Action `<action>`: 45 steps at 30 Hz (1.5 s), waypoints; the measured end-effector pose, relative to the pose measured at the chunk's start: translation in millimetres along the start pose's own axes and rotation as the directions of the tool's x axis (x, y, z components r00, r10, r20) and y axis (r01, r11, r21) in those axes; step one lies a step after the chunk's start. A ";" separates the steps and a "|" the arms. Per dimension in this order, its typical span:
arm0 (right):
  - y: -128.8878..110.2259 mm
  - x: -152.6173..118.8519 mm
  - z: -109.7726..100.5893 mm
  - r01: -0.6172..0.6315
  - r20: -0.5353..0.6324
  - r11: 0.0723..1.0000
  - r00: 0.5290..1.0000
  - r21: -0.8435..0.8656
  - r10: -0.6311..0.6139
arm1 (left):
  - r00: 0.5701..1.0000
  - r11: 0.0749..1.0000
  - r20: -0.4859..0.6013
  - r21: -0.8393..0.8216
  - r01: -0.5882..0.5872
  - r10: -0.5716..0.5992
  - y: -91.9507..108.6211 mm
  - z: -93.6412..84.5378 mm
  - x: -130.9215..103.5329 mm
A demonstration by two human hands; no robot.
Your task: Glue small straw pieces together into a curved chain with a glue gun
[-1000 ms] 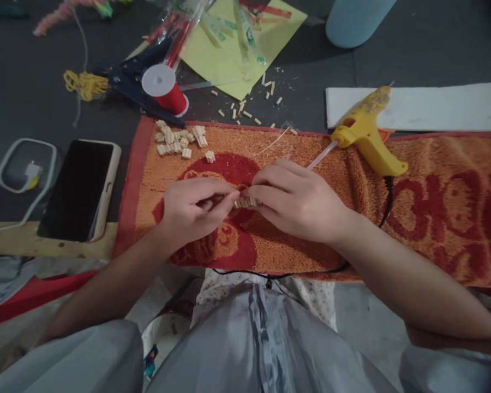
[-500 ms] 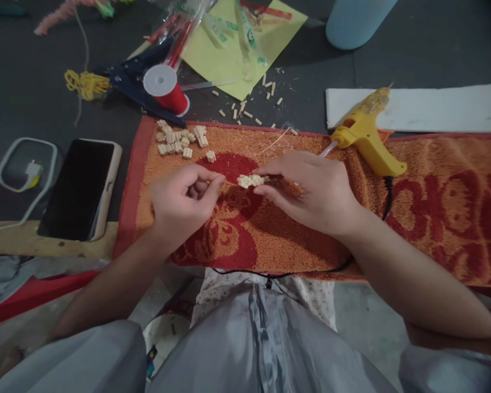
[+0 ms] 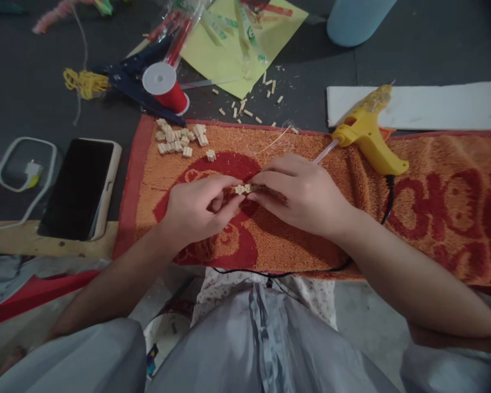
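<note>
Between my two hands is a small pale cluster of short wooden stick pieces (image 3: 243, 189), held just above the orange and red towel (image 3: 298, 234). My left hand (image 3: 204, 210) pinches its left end with thumb and forefinger. From the other side, my right hand (image 3: 303, 194) grips it with thumb and fingertips, hiding part of it. A single stick bundle (image 3: 210, 156) stands on the towel beyond my left hand. Farther left lies a pile of similar stick bundles (image 3: 175, 137).
A yellow glue gun (image 3: 364, 136) lies right of my right hand, its black cord (image 3: 388, 199) trailing over the towel. Beyond are loose stick bits (image 3: 248, 113), a red thread spool (image 3: 172, 95), yellow paper (image 3: 284, 33) and a blue container (image 3: 355, 22). A phone (image 3: 77, 191) lies left.
My left hand has moved right and now touches the stick cluster at its left end. My right hand has shifted slightly left and down with it.
</note>
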State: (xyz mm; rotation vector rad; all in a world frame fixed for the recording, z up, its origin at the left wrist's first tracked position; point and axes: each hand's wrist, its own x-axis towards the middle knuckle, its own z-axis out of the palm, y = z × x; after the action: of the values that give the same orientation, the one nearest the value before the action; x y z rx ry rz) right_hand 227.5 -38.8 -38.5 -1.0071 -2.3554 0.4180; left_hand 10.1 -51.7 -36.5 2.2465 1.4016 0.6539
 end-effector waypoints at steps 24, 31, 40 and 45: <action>-3.1 1.2 -3.2 -0.106 0.146 0.993 0.983 -0.051 0.113 | 0.993 0.974 0.034 0.193 -0.120 0.115 -3.0 1.4 0.5; -0.3 1.0 -14.5 -0.142 0.202 0.990 0.969 -0.013 0.141 | 0.994 0.968 0.062 0.230 -0.098 0.086 -1.5 0.6 1.0; -0.8 3.0 -23.8 -0.152 0.278 0.988 0.948 -0.027 0.153 | 0.994 0.971 0.113 0.234 -0.041 0.015 1.3 -0.5 2.6; -0.1 4.1 -27.9 -0.163 0.323 0.984 0.930 -0.068 0.176 | 0.993 0.974 0.114 0.221 -0.046 0.021 0.6 -0.2 3.0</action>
State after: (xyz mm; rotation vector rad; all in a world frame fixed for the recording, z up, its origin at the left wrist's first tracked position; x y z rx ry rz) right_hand 241.5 -33.9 -14.4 -1.2479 -2.5853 0.6516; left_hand 11.5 -49.2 -35.4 2.4427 1.4470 0.3905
